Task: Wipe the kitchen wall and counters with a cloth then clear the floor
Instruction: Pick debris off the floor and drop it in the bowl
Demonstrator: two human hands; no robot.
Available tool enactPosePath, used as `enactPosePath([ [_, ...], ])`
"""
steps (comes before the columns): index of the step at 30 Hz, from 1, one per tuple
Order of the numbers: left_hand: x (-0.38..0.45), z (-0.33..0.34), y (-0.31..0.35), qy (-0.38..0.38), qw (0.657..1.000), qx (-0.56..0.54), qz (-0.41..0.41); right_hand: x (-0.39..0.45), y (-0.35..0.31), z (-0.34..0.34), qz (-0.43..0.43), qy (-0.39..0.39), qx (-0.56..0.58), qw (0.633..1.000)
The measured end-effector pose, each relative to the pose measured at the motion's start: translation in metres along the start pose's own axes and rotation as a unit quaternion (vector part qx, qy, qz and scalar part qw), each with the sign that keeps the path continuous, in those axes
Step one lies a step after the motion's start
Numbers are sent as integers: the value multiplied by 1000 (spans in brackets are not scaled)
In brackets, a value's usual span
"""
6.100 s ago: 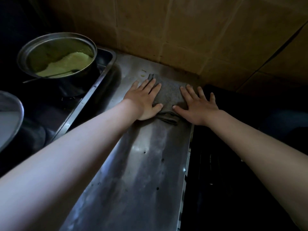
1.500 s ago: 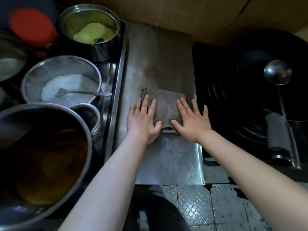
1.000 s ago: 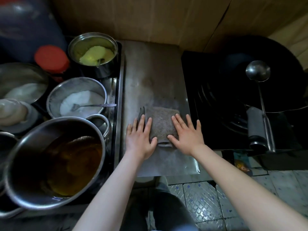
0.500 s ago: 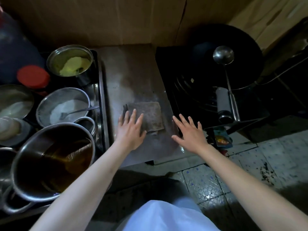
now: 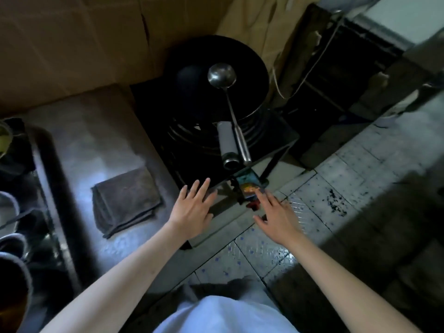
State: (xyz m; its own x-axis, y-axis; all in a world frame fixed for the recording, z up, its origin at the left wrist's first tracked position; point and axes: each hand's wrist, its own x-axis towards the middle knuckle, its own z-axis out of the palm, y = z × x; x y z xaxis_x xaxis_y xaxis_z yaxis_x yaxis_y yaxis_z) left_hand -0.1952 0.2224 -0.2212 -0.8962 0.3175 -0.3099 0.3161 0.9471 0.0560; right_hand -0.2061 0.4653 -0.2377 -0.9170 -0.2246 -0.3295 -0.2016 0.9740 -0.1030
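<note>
A folded grey cloth [image 5: 126, 197] lies flat on the steel counter [image 5: 91, 150], with no hand on it. My left hand [image 5: 194, 210] hovers open, fingers spread, over the counter's right front corner, to the right of the cloth. My right hand [image 5: 276, 216] is open too, out past the counter edge above the tiled floor [image 5: 319, 212]. Its fingertips reach toward a small colourful packet [image 5: 249, 188] under the stove's front edge. Dark specks of dirt [image 5: 335, 203] lie scattered on the floor tiles.
A black wok [image 5: 216, 78] with a steel ladle [image 5: 221, 75] sits on the dark stove [image 5: 264, 140] right of the counter. Cardboard [image 5: 72, 44] lines the wall behind. Pots [image 5: 9, 236] crowd the far left. A dark rack [image 5: 336, 68] stands at the upper right.
Both hands have left the cloth and swung right; the left now sits at the counter's corner and the right has dropped toward the floor. My view has turned right toward the floor.
</note>
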Motion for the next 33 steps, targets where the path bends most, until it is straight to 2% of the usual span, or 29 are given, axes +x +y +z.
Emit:
enactPosePath([
  [7,75,-32,104,-4,993,23,118,-23,100,-21,92,61,24,994],
  [11,123,-44,160,-12,986,55,157,-29,160,-26,148,50,19,987],
  [23,254,-54,307,-48,967,101,228,-51,311,-13,295,7,113,949],
  [33,391,-51,397,-99,951,120,265,-14,429,-16,390,-31,180,903],
])
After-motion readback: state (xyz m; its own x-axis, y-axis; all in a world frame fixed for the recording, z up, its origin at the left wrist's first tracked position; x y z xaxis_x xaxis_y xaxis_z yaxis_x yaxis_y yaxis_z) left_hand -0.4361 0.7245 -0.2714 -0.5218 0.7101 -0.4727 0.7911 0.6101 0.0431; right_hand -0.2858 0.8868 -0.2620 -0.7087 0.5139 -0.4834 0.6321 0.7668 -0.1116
